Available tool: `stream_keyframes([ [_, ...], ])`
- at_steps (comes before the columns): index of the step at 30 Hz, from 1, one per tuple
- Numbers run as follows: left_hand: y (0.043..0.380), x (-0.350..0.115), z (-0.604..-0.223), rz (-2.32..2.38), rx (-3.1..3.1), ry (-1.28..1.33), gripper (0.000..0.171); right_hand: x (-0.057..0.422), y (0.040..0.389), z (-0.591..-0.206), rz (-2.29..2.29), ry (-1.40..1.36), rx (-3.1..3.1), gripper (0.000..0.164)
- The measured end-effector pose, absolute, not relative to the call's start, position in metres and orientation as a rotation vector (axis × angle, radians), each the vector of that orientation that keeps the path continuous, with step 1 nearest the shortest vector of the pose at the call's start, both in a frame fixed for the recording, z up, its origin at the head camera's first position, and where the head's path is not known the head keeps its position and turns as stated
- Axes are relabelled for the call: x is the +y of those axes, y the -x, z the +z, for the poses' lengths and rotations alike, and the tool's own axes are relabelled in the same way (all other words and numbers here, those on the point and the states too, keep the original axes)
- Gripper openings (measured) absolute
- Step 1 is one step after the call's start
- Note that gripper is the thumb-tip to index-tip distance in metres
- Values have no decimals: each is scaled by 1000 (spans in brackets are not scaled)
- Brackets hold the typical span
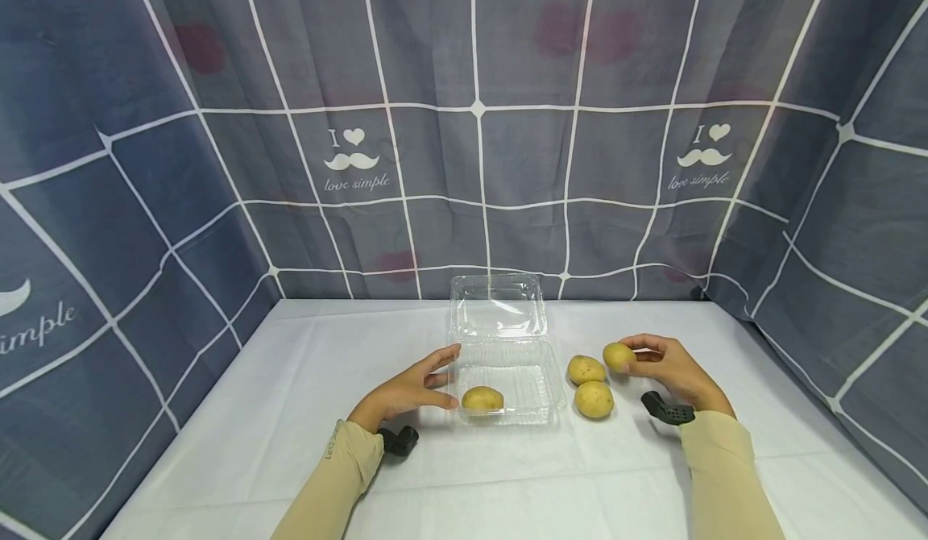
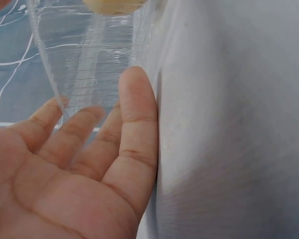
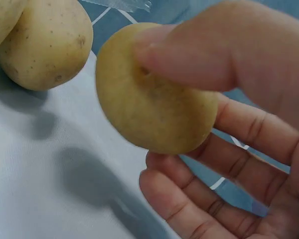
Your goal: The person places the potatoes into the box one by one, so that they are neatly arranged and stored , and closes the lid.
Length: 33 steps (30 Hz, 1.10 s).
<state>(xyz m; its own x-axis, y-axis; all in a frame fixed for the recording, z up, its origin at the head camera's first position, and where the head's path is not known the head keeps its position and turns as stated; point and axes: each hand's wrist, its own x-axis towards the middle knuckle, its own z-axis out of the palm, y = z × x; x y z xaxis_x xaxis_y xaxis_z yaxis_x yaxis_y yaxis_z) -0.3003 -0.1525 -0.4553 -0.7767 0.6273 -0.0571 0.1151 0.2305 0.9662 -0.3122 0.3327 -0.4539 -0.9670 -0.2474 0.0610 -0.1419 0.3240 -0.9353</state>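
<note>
One potato (image 1: 619,356) was pinched between the thumb and fingers of your right hand (image 1: 676,369), lifted off the white cloth (image 1: 551,483). Two more potatoes (image 1: 594,400) lay between it and the clear container (image 1: 524,380), whose lid (image 1: 499,308) stood open. A fourth potato (image 1: 482,398) rested inside, near the front left corner. Your left hand (image 1: 412,388) had its fingers relaxed and spread at the container's left side.

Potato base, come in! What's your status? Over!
Right hand holding a potato. Left hand beside open clear box, second potato inside. Two loose potatoes between box and right hand.
</note>
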Motion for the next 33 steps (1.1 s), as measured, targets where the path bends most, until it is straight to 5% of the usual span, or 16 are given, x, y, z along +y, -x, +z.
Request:
stream_keyframes([
  [33,300,-152,-454,1564,2070,-687,104,302,314,-438,-1788,538,2557,45],
])
